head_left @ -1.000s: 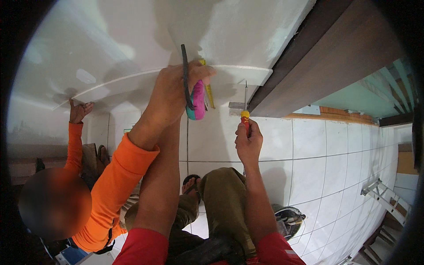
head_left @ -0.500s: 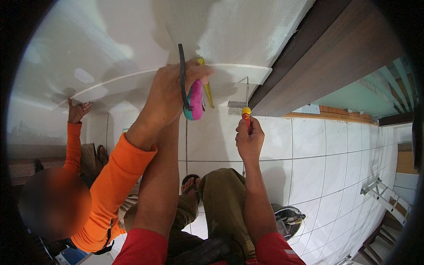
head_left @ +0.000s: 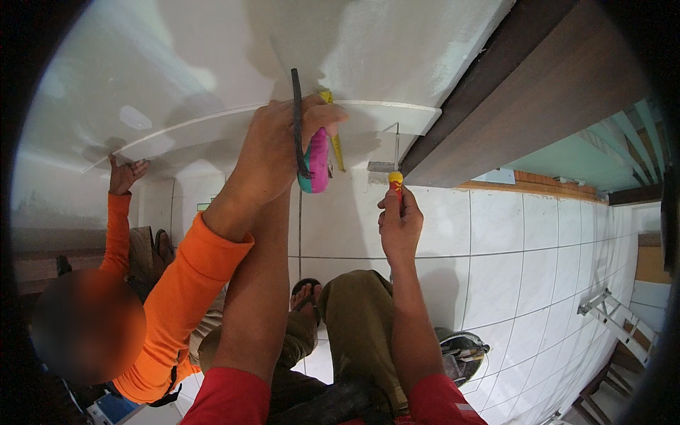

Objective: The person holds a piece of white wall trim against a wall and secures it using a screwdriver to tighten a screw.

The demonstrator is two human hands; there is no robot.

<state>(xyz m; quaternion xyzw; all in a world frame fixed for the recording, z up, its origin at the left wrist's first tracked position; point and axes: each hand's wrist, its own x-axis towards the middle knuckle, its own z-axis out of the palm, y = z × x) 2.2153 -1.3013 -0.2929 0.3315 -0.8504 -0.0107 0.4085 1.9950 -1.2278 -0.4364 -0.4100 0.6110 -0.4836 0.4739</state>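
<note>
Red-and-yellow screwdriver (head_left: 394, 178), just one, thin shaft pointing up toward one pale board (head_left: 397, 49); cannot tell if touching. One pink-and-teal tape measure (head_left: 318, 163), yellow blade (head_left: 338, 152) partly out, to the left of the screwdriver. Three hands in plain sight, a fourth hidden. Right hand (head_left: 401, 221): fingers wrapped closely around the screwdriver's handle. Left hand: lost behind a co-worker's orange-sleeved arm (head_left: 198, 265), left of the screwdriver; finger spread, cannot tell. Co-worker's near hand (head_left: 278, 142): in front, at the tape measure. Co-worker's far hand (head_left: 127, 175): fingers parted, at the board's edge, far left of the screwdriver. Close by the screwdriver's shaft, one grey block (head_left: 381, 167). To the screwdriver's right, one dark wooden beam (head_left: 524, 92). Below right of the screwdriver, one bucket (head_left: 484, 347) of tools on white tiles (head_left: 499, 283); farther right, one stepladder (head_left: 620, 320).
</note>
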